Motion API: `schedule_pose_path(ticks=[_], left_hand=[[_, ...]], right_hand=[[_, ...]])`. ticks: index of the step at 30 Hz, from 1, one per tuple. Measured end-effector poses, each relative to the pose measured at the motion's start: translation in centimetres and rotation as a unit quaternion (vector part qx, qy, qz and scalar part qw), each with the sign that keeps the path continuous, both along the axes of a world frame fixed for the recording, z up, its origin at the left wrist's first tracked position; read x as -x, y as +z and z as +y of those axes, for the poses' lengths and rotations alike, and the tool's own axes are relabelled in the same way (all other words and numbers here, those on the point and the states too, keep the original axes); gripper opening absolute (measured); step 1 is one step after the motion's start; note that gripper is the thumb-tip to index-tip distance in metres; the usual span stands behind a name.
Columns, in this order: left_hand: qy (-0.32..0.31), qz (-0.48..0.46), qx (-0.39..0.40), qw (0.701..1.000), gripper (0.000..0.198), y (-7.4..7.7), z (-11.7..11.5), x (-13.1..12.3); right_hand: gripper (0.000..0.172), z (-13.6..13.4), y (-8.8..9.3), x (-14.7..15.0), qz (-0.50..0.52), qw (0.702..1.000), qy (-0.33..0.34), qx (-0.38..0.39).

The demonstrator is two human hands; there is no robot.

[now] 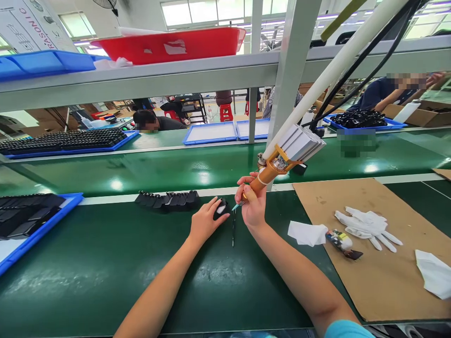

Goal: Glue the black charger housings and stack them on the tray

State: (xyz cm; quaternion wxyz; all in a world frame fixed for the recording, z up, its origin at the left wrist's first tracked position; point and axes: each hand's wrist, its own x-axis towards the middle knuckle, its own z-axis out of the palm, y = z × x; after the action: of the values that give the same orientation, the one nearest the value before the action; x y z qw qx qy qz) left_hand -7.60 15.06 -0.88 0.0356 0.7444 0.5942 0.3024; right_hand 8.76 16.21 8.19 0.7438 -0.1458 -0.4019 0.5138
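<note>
My left hand [208, 219] has its fingers closed on a small black housing [221, 209] that shows a pale patch on top. Wrapped in my right hand [252, 206] is an orange tool [267, 176] on a white arm, its pale teal tip [236, 206] pointing down beside the housing. A thin dark rod [233, 230] lies on the green surface just below that tip. Behind my left hand stands a row of black housings [168, 200].
At the left is a blue-rimmed tray [70, 206] of black parts. Brown cardboard [380, 286] at the right bears white gloves [368, 225] and a circuit assembly [340, 239]. A metal frame [158, 77] crosses above. People sit beyond the bench.
</note>
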Motion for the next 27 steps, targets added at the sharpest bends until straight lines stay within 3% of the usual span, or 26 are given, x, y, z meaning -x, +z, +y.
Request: schedule_pose_path(ticks=[3,9,21,27], left_hand=[[0.022,-0.001,0.032,0.999,0.065,-0.7,0.3,-0.2],[-0.001,-0.137,0.129,0.982,0.06,-1.7,1.5,0.5],[-0.165,-0.107,0.165,0.966,0.049,-0.1,1.3,1.2],[-0.15,-0.11,0.165,0.969,0.044,-0.1,1.2,1.0]], right_hand=[[0.028,0.0,0.0,0.0,-0.002,1.0,-0.005,0.003],[0.03,-0.1,0.2,0.0,-0.007,1.0,-0.008,0.005],[0.029,-0.1,0.2,-0.1,-0.012,1.0,-0.011,0.011],[0.031,-0.3,0.2,0.1,-0.013,1.0,-0.017,0.003]])
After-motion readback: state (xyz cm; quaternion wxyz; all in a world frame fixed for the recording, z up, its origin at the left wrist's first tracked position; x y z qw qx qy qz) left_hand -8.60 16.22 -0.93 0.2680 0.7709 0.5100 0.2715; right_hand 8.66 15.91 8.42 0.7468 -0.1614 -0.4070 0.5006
